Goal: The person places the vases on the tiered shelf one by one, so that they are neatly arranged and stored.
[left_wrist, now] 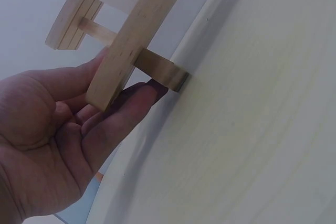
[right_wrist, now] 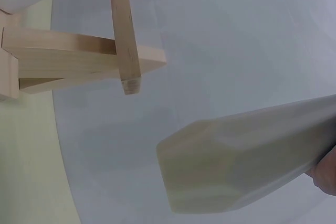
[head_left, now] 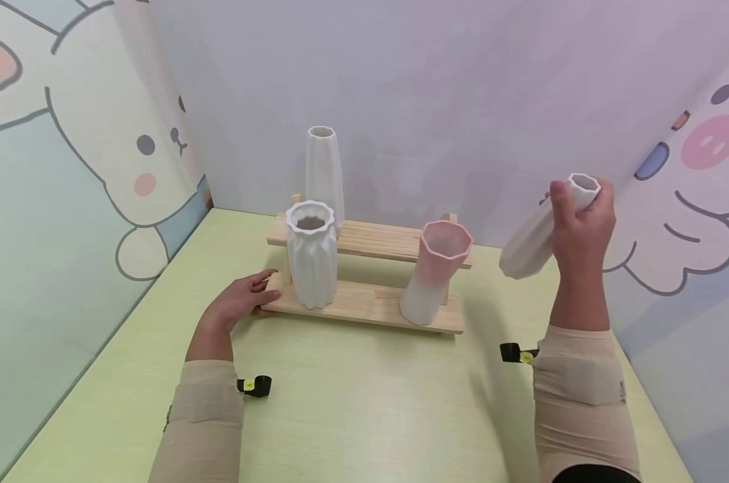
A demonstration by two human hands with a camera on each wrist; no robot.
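Gripping white vase (head_left: pixel 536 238) near rim, right hand (head_left: pixel 581 225) holds it tilted above counter (head_left: pixel 352 402) — fingers clamped round neck. Left hand (head_left: pixel 240 302) rests against wooden rack (head_left: pixel 370 305) end, fingers relaxed, apart.

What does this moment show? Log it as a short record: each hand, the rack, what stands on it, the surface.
left hand: fingers touch the left end of the wooden rack's lower step
right hand: grips a white vase near its mouth, tilted, in the air right of the rack
wooden rack: two steps, on the table
upper step: tall white vase, upright
lower step: ribbed white vase at left, pink vase at right
table: pale green
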